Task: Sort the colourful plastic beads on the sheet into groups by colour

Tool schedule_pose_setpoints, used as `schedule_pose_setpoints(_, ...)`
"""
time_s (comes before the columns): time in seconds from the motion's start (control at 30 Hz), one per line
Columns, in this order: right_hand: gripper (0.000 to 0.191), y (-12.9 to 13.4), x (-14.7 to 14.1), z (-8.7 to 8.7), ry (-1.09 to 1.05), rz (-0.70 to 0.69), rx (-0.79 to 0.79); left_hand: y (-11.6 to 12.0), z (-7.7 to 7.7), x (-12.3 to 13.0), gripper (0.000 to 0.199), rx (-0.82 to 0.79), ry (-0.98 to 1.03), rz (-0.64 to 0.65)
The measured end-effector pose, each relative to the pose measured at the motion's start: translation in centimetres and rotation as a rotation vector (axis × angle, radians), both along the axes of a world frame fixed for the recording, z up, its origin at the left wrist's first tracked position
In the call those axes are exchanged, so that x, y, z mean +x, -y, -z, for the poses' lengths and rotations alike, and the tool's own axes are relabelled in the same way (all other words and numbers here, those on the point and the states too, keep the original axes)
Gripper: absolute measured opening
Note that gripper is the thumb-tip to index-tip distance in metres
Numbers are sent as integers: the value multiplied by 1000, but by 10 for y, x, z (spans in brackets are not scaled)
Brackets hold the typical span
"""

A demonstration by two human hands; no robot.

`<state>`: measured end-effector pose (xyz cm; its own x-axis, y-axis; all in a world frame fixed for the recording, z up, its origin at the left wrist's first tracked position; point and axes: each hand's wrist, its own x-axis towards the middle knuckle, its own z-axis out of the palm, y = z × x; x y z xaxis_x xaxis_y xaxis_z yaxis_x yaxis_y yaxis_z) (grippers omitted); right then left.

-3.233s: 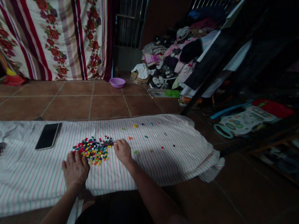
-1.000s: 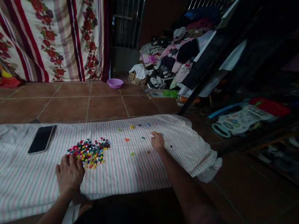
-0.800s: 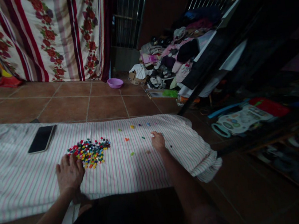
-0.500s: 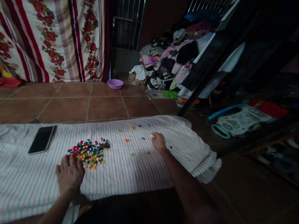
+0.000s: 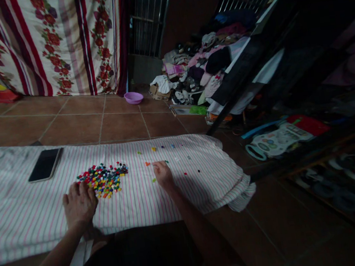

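A pile of small beads in many colours (image 5: 105, 178) lies on the striped cloth (image 5: 135, 208). My left hand (image 5: 79, 203) rests at the pile's lower left edge, palm down with its fingers spread. To the right, my right hand (image 5: 163, 175) is over the small sorted pieces, its fingers bent together; what they hold, if anything, is too small to make out. Just left of its fingertips are orange pieces (image 5: 147, 164) and a lime green one (image 5: 154, 180). Further off lie yellow pieces (image 5: 154, 149), a red one (image 5: 185, 174) and a black one (image 5: 198, 171).
A black phone (image 5: 45, 164) lies on the cloth at the left. Beyond the cloth, a purple basin (image 5: 133, 97) stands on the tiled floor (image 5: 80, 119), near a heap of clothes (image 5: 197, 60). A dark slanted post (image 5: 228, 117) rises at the right.
My right hand has moved left, from the white pieces towards the orange and green ones. A red piece now shows right of it. My left hand stays beside the pile; the view has shifted slightly.
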<state>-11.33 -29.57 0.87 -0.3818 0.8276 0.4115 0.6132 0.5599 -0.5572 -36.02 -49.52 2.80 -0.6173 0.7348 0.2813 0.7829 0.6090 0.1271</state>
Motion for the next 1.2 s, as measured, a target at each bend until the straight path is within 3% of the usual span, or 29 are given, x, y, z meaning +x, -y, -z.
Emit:
schedule_pose_setpoints(0.2, 28, 45, -40, 4, 8, -192, -57, 1, 8, -3, 55, 47, 3, -11)
schedule_pose_setpoints(0.43, 27, 55, -66, 7, 57, -245, -77, -2, 8, -3, 55, 61, 63, -11)
schedule_pose_setpoints(0.87, 16, 53, -102, -1, 214, 33, -182, -2, 8, -2, 53, 63, 43, -17)
schedule_pose_setpoints(1.2, 14, 61, -112, -9, 318, 156, -253, -1, 6, -3, 52, 33, -3, -10)
